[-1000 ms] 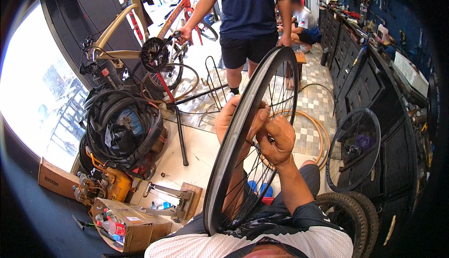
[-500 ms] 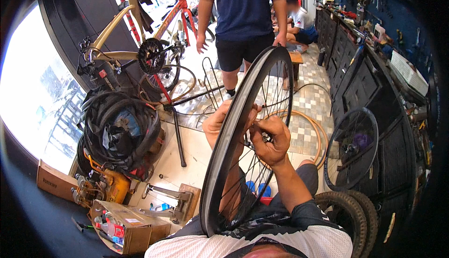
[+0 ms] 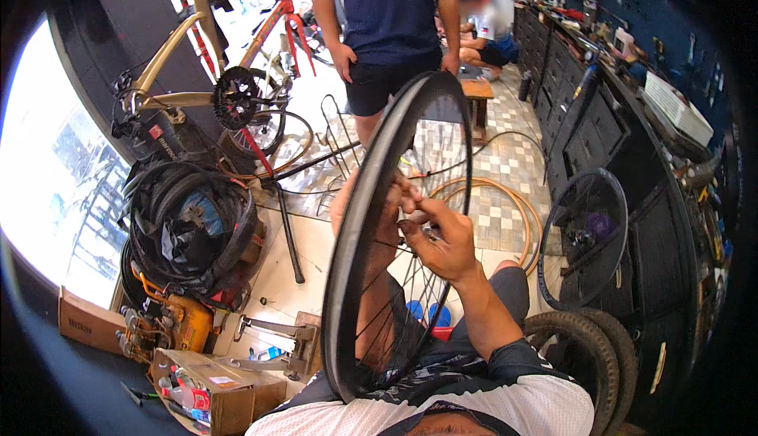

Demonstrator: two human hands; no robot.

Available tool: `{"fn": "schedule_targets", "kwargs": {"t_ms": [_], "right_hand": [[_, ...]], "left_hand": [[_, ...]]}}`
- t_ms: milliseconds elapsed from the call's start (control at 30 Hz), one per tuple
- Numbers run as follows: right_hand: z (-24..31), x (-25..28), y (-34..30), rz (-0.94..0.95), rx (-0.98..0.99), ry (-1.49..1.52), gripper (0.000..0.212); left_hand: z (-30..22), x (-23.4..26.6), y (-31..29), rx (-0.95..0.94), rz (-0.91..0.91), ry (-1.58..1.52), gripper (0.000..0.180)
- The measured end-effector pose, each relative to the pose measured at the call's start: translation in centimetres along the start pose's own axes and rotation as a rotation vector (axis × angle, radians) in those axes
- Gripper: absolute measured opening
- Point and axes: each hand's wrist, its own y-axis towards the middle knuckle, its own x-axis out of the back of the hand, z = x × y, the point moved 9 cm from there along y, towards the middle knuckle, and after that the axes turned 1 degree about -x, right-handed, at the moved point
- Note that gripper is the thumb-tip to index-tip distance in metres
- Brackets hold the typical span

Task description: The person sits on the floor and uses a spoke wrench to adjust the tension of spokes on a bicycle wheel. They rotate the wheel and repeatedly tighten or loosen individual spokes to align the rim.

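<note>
A black bicycle wheel (image 3: pixel 357 199) stands tilted upright in front of me, its lower rim against my lap. My left hand (image 3: pixel 404 193) reaches behind the rim. Its bent fingers show among the spokes (image 3: pixel 414 286), pressed together, and the rim covers part of the hand. On the wheel's right side my right hand (image 3: pixel 444 240) is closed, thumb and forefinger pinched close to the left fingertips near the hub. What either hand pinches is too small and blurred to name.
A person (image 3: pixel 387 17) in a dark sleeveless top stands just beyond the wheel. Left are bicycle frames (image 3: pixel 178 45), piled tyres (image 3: pixel 189 223) and a cardboard box (image 3: pixel 229 373). Right are dark cabinets (image 3: pixel 588 120), another wheel (image 3: pixel 586 238) and tyres (image 3: pixel 608 365). An orange hose (image 3: pixel 525 207) coils on the floor.
The view has shifted, and the wheel and both hands now appear a little farther left. My hands stay close together at the spokes. The standing person's hand has come nearer the thigh.
</note>
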Motion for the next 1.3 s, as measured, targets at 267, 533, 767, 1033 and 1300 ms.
{"fn": "schedule_targets", "kwargs": {"t_ms": [267,533,767,1033,1300], "right_hand": [[-2.1,-1.7,-1.3,0.213,0.012,-0.183,0.022],[-3.2,-1.8,-2.6,-0.033,-0.004,0.005,0.031],[-2.1,-2.1,-1.0,0.1,0.015,0.036,0.015],[-1.7,-2.3,-1.0,0.091,0.055,0.029,0.014],[-1.1,-1.8,-1.1,0.078,0.106,0.041,0.012]], "left_hand": [[-0.3,-1.0,-0.6,0.085,0.152,0.047,0.029],[-0.7,0.2,-0.5,0.04,-0.04,0.074,0.021],[-2.3,2.2,0.1,-0.12,-0.201,0.192,0.029],[-2.3,2.5,0.0,-0.096,-0.111,0.141,0.029],[-2.2,1.9,-0.6,-0.053,-0.048,0.389,0.03]]}}
